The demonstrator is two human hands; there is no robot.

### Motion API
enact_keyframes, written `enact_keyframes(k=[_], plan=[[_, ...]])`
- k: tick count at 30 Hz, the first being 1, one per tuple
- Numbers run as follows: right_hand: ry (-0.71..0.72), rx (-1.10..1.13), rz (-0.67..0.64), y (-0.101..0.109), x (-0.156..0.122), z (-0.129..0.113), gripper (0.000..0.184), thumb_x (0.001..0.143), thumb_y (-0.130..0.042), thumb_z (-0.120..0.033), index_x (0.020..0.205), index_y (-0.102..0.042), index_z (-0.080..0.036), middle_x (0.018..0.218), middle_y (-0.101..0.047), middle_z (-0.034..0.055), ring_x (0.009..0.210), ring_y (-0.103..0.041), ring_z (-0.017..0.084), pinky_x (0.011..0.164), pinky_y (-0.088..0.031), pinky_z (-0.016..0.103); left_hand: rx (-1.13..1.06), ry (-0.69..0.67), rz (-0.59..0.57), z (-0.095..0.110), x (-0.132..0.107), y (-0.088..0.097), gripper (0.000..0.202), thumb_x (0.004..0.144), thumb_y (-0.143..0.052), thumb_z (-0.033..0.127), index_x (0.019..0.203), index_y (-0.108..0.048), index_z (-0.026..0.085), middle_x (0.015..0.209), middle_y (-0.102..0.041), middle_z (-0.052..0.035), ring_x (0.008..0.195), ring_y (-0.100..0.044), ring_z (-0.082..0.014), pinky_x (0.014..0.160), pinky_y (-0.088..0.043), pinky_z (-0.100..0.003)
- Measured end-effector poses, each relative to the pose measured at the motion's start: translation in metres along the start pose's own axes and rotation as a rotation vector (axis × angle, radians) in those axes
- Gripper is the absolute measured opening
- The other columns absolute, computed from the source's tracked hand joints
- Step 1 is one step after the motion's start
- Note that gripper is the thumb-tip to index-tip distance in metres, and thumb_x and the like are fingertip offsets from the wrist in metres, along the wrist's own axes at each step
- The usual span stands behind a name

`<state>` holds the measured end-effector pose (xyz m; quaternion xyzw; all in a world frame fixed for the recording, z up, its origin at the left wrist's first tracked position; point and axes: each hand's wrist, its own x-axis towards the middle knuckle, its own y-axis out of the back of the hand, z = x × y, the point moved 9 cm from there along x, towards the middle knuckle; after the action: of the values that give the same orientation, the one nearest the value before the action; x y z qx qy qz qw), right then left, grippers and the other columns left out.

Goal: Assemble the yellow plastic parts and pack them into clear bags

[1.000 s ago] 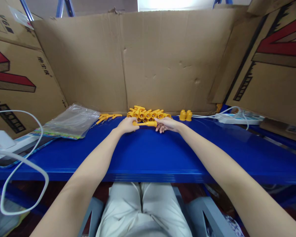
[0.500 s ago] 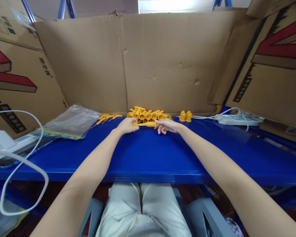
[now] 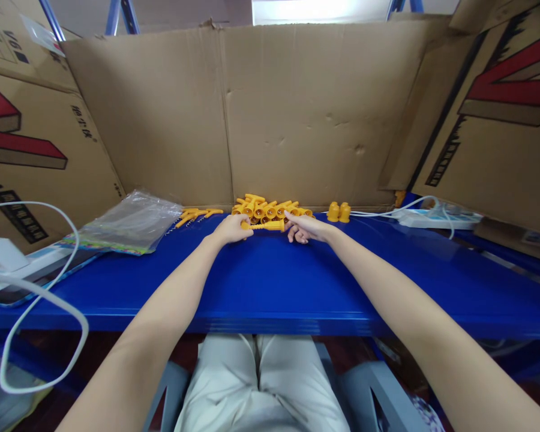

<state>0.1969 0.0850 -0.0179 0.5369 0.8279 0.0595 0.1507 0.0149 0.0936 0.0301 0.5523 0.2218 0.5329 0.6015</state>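
Observation:
Above the blue table, a yellow corkscrew lies level between my hands. My left hand is closed on its T-shaped handle at the left end. At the wider bell-shaped end on the right is my right hand, its thumb raised apart from the loosely curled fingers; whether a fingertip still touches the bell I cannot tell. Just behind is a pile of yellow corkscrews with their bell openings facing me. Several T-handled screws with bare metal spirals lie to the left. Two yellow bells stand upright on the right.
A clear plastic bag lies on the left of the table. White power strips and cables sit at both sides, with a phone at the left edge. Cardboard walls in the back and sides.
My right thumb has lifted off the bell end and the fingers have loosened. My left hand keeps its hold on the handle, almost unmoved.

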Motion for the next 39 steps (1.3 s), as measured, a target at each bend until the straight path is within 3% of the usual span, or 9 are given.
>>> enact_keyframes(k=[2, 6, 10, 14, 23, 30, 33, 39], plan=[[0.061, 0.029, 0.030, 0.004, -0.002, -0.006, 0.035, 0.085, -0.057, -0.048, 0.098, -0.054, -0.015, 0.070, -0.068, 0.0049, 0.040, -0.054, 0.009, 0.036, -0.045, 0.018, -0.008, 0.011, 0.002, 0.000, -0.001, 0.001, 0.024, 0.064, -0.058, 0.033, 0.084, -0.062, 0.020, 0.064, -0.061, -0.0004, 0.065, -0.056, -0.0176, 0.057, -0.035, -0.026], [0.161, 0.023, 0.117, 0.011, -0.003, -0.014, 0.039, 0.074, -0.074, -0.026, 0.106, -0.054, -0.016, 0.081, -0.068, 0.0038, 0.049, -0.060, 0.009, 0.047, -0.053, 0.021, 0.000, 0.027, -0.007, -0.002, 0.000, 0.000, 0.024, 0.063, -0.059, 0.032, 0.084, -0.062, 0.020, 0.066, -0.061, -0.0004, 0.065, -0.055, -0.0173, 0.056, -0.034, -0.026], [0.177, -0.013, 0.129, 0.010, -0.003, -0.017, 0.021, 0.079, -0.069, -0.029, 0.090, -0.060, -0.013, 0.079, -0.067, 0.0053, 0.046, -0.058, 0.007, 0.045, -0.052, 0.019, -0.004, 0.016, -0.013, -0.003, 0.001, -0.001, 0.027, 0.062, -0.061, 0.034, 0.085, -0.062, 0.020, 0.066, -0.061, -0.0001, 0.065, -0.055, -0.0172, 0.057, -0.035, -0.026], [0.144, -0.004, 0.130, 0.007, -0.003, -0.016, 0.023, 0.085, -0.062, -0.033, 0.078, -0.058, -0.011, 0.070, -0.065, 0.0053, 0.044, -0.057, 0.007, 0.043, -0.051, 0.018, -0.017, -0.002, -0.002, -0.002, 0.001, -0.001, 0.032, 0.065, -0.062, 0.045, 0.085, -0.062, 0.020, 0.067, -0.062, -0.0008, 0.066, -0.056, -0.0175, 0.058, -0.036, -0.026], [0.105, 0.022, 0.112, 0.006, 0.004, -0.007, 0.029, 0.084, -0.061, -0.041, 0.081, -0.056, -0.012, 0.078, -0.068, 0.0093, 0.048, -0.060, 0.009, 0.041, -0.052, 0.019, -0.025, 0.004, -0.034, -0.002, 0.000, -0.002, 0.036, 0.067, -0.061, 0.052, 0.085, -0.059, 0.021, 0.069, -0.066, -0.0014, 0.070, -0.060, -0.0191, 0.061, -0.039, -0.026], [0.176, 0.036, 0.073, 0.005, 0.001, -0.012, 0.030, 0.072, -0.075, -0.022, 0.092, -0.054, -0.015, 0.077, -0.067, 0.0027, 0.048, -0.058, 0.007, 0.040, -0.049, 0.018, -0.026, -0.010, -0.025, -0.001, 0.000, -0.001, 0.035, 0.067, -0.062, 0.051, 0.084, -0.059, 0.020, 0.070, -0.066, -0.0016, 0.070, -0.060, -0.0187, 0.062, -0.039, -0.026], [0.153, -0.006, 0.074, 0.003, 0.000, -0.013, 0.023, 0.078, -0.070, -0.030, 0.085, -0.056, -0.013, 0.079, -0.068, 0.0058, 0.045, -0.056, 0.005, 0.038, -0.046, 0.016, -0.029, -0.013, -0.024, 0.000, 0.000, -0.001, 0.036, 0.067, -0.062, 0.051, 0.085, -0.060, 0.020, 0.070, -0.066, -0.0017, 0.070, -0.060, -0.0187, 0.062, -0.039, -0.026], [0.058, -0.060, 0.109, 0.000, -0.002, -0.009, 0.038, 0.086, -0.054, -0.050, 0.078, -0.055, -0.013, 0.066, -0.067, 0.0079, 0.037, -0.050, 0.006, 0.031, -0.039, 0.017, -0.020, -0.026, -0.022, -0.001, 0.002, -0.002, 0.038, 0.067, -0.063, 0.052, 0.087, -0.061, 0.020, 0.072, -0.066, -0.0025, 0.071, -0.060, -0.0193, 0.062, -0.039, -0.027]])
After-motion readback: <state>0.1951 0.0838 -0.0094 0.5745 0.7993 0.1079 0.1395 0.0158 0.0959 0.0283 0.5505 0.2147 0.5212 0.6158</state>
